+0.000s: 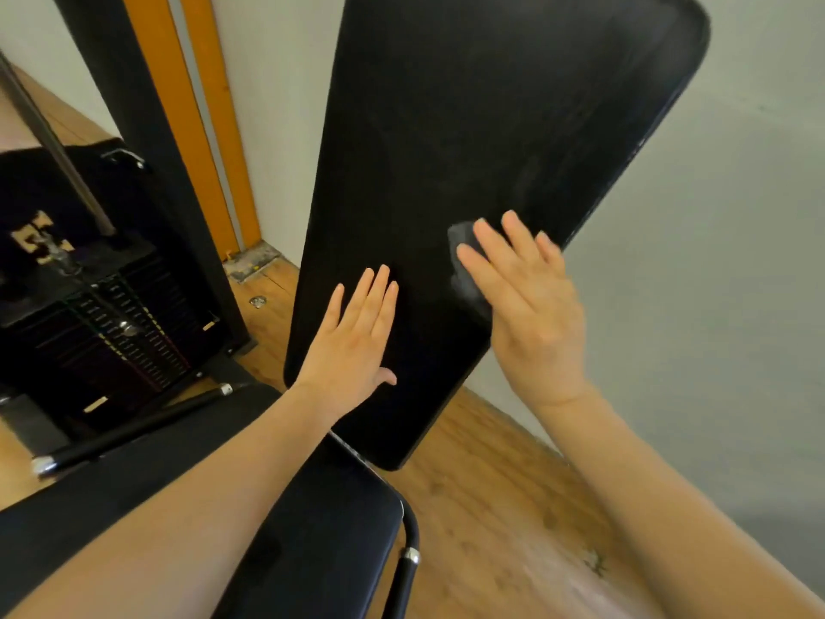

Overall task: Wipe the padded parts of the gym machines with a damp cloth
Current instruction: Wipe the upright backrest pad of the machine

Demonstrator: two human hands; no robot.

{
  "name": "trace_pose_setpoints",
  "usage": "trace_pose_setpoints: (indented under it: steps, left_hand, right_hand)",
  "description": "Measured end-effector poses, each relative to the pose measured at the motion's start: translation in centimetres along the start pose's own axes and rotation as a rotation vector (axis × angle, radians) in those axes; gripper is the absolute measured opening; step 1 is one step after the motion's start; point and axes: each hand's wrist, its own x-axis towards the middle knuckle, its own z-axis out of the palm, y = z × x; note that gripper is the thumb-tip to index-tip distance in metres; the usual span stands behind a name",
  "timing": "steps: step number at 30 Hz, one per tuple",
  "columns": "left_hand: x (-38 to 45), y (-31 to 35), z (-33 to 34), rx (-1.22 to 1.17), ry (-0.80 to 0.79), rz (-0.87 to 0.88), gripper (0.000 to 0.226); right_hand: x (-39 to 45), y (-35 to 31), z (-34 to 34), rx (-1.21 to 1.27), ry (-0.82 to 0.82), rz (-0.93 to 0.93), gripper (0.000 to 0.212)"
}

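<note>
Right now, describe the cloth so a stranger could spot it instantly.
Find the tall black back pad leaning against the pale wall. Near its right edge, the right hand presses flat on a small grey cloth. It is the only pale thing on the pad besides the hands.

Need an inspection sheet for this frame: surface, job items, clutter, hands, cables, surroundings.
Surface: long black padded backrest, tilted, with faint wipe streaks near its upper right edge.
Job's things: small grey cloth pressed flat on the backrest; black padded seat below it.
Clutter: small round metal piece on the wooden floor; dark scuff marks on the floor at lower right.
Hands: left hand flat on the backrest, fingers straight; right hand presses the cloth with straight fingers.
Cables: nothing seen.
Surroundings: black weight stack at left, orange-and-grey upright strips behind it, pale wall at right.
</note>
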Motion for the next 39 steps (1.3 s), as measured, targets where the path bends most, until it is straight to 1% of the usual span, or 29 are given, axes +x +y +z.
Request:
trace_pose_setpoints:
  steps: [1, 2, 3, 4, 6, 7, 8, 9, 10, 12, 14, 15, 17, 19, 20, 22, 23, 26, 28, 31, 33, 35, 37, 38, 39]
  left_hand:
    - [0.2, 0.0, -0.6, -0.021, 0.02, -0.009, 0.111]
    - [0.6, 0.0, -1.1, -0.039, 0.042, -0.015, 0.111]
    - [1.1, 0.1, -1.7, -0.051, 0.066, -0.017, 0.112]
    - [1.5, 0.3, -2.1, -0.06, 0.089, -0.015, 0.113]
    - [2.1, 0.5, -2.6, -0.071, 0.119, 0.001, 0.114]
    - [2.3, 0.6, -2.6, -0.068, 0.118, 0.009, 0.115]
    - [2.5, 0.6, -2.5, -0.059, 0.103, 0.014, 0.116]
    - [2.5, 0.6, -2.4, -0.049, 0.08, 0.017, 0.116]
    - [2.6, 0.5, -2.3, -0.039, 0.057, 0.02, 0.116]
    - [2.7, 0.3, -2.2, -0.031, 0.026, 0.026, 0.117]
    - [2.8, 0.2, -2.2, -0.051, 0.007, 0.034, 0.118]
    - [2.8, 0.1, -2.3, -0.067, 0.002, 0.038, 0.119]
    - [2.9, 0.2, -2.3, -0.088, -0.007, 0.039, 0.119]
    - [3.0, 0.4, -2.2, -0.087, -0.012, 0.034, 0.119]
    - [3.1, 0.4, -2.2, -0.084, -0.013, 0.03, 0.119]
    - [3.2, 0.5, -2.1, -0.09, -0.016, 0.025, 0.119]
    - [3.2, 0.5, -2.1, -0.093, -0.018, 0.025, 0.12]
    - [3.0, 0.3, -2.2, -0.075, -0.036, 0.036, 0.12]
    - [3.0, 0.1, -2.4, -0.045, -0.042, 0.046, 0.119]
    - [2.9, -0.1, -2.4, -0.038, -0.042, 0.052, 0.119]
    - [2.9, 0.1, -2.3, -0.063, -0.031, 0.046, 0.12]
    - [3.0, 0.5, -2.1, -0.086, -0.022, 0.032, 0.122]
    - [3.1, 0.8, -2.0, -0.095, -0.017, 0.017, 0.123]
    - [3.1, 0.9, -2.0, -0.099, -0.016, 0.012, 0.124]
    - [3.1, 0.9, -1.9, -0.098, -0.014, 0.009, 0.124]
  right_hand:
    - [1.4, 0.8, -0.5, -0.043, 0.047, -0.016, 0.033]
    - [2.6, 1.6, -0.7, -0.098, 0.049, -0.03, 0.032]
    - [3.4, 2.2, -0.5, -0.166, -0.019, -0.034, 0.033]
    - [3.7, 2.3, 0.0, -0.247, -0.143, -0.02, 0.035]
    - [2.7, 1.8, 1.3, -0.37, -0.386, -0.006, 0.048]
    - [1.6, 1.4, 1.9, -0.391, -0.484, -0.046, 0.058]
    - [0.6, 0.9, 2.3, -0.411, -0.579, -0.126, 0.066]
    - [-0.3, 0.6, 2.5, -0.437, -0.66, -0.219, 0.071]
    - [-0.9, 0.4, 2.6, -0.456, -0.702, -0.296, 0.073]
    - [-0.8, 0.5, 2.0, -0.393, -0.675, -0.338, 0.067]
    - [0.9, 0.7, 0.6, -0.297, -0.56, -0.288, 0.056]
    - [2.2, 0.9, -0.4, -0.283, -0.489, -0.247, 0.052]
    - [5.0, 2.0, -2.3, -0.343, -0.333, -0.159, 0.048]
    - [6.7, 3.4, -3.3, -0.396, -0.244, -0.021, 0.042]
    - [6.9, 4.0, -3.2, -0.387, -0.24, 0.033, 0.043]
    - [6.2, 3.9, -2.1, -0.348, -0.283, 0.043, 0.046]
    - [5.2, 3.5, -1.1, -0.342, -0.335, 0.001, 0.048]
    - [1.2, 1.7, 1.1, -0.3, -0.528, -0.217, 0.054]
    - [-0.2, 1.1, 1.1, -0.282, -0.592, -0.287, 0.054]
    - [0.3, 1.4, -0.1, -0.15, -0.496, -0.283, 0.035]
    - [1.8, 2.0, -1.4, -0.115, -0.371, -0.258, 0.04]
    - [3.4, 3.1, -2.5, -0.168, -0.284, -0.212, 0.039]
    - [4.5, 3.9, -2.8, -0.213, -0.309, -0.106, 0.04]
    - [4.5, 4.0, -2.5, -0.216, -0.348, -0.073, 0.044]
    - [4.2, 3.9, -1.9, -0.224, -0.39, -0.079, 0.048]
